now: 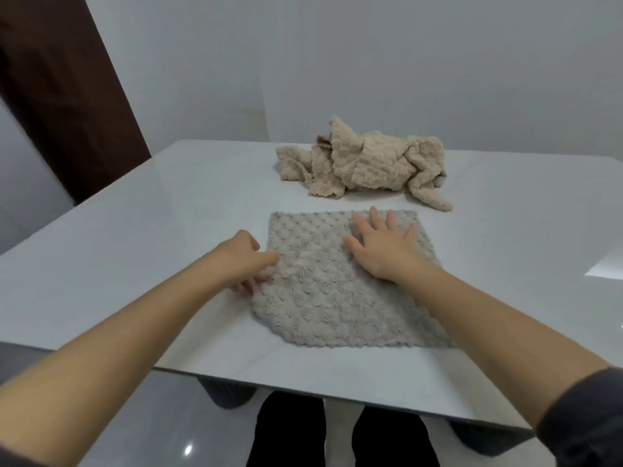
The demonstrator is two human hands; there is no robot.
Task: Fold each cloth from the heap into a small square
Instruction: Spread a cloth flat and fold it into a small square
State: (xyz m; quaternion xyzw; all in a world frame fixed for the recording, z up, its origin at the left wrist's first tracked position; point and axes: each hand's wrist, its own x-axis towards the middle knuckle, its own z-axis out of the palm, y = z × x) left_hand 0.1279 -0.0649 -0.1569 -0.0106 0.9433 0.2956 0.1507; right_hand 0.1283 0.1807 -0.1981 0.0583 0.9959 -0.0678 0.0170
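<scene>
Grey cloth (320,298), dimpled texture, lies spread flat on the white bench (135,230), near its front edge. Right hand (381,251) rests palm down on the cloth's far right portion, fingers straight and spread, holding nothing. Left hand (246,261) is at the cloth's left edge, fingers curled, thumb on top of the fabric, pinching that edge. Heap of beige cloths (364,163) sits crumpled farther back on the bench, apart from the grey cloth and both hands

Left hand (247,261) curled, right hand (384,251) flat
</scene>
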